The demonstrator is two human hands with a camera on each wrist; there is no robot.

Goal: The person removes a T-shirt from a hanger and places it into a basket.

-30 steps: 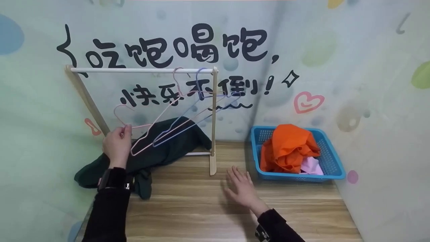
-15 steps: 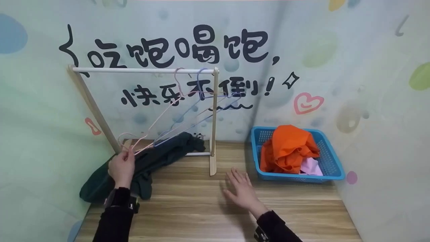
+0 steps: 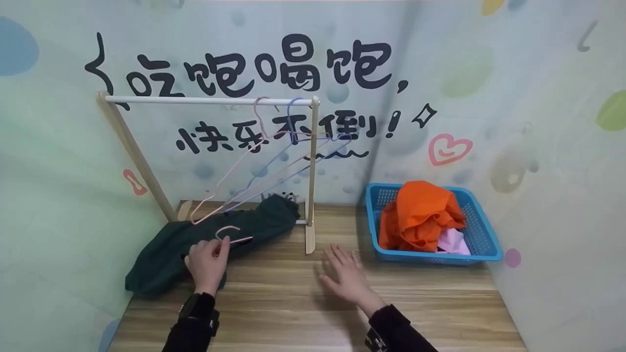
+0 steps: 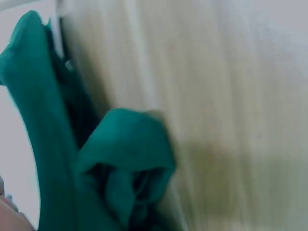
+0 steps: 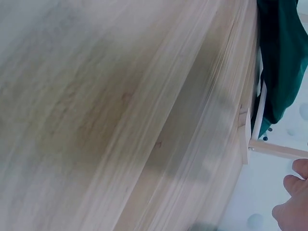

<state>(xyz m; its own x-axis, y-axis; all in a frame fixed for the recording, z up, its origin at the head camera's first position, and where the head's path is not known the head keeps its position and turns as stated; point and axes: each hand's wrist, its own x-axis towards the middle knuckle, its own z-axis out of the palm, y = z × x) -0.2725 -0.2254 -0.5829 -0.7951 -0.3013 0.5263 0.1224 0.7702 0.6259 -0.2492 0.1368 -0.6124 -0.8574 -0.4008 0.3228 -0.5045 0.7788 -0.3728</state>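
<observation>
My left hand [image 3: 208, 264] pinches a pink wire hanger [image 3: 227, 233] just below its hook, in front of the rack. A dark green garment [image 3: 166, 256] hangs from this hanger and spreads over the rack's foot; its folds [image 4: 127, 144] fill the left of the left wrist view. Most of the hanger is hidden by the cloth. Over the tabletop, right of the rack, my right hand [image 3: 348, 278] has its fingers spread and holds nothing. Its fingertips [image 5: 294, 185] show at the right wrist view's edge.
A wooden rack [image 3: 313, 161] with a white top bar [image 3: 195, 100] bears a pink hanger [image 3: 239, 159] and a blue hanger [image 3: 293, 122], both bare. At the right, a blue basket [image 3: 481, 244] holds orange cloth [image 3: 423, 215] and pale pink cloth [image 3: 454, 242]. A printed wall stands behind.
My left hand has brought the hanger and green garment down and then right, toward the front of the table. The right hand has barely moved.
</observation>
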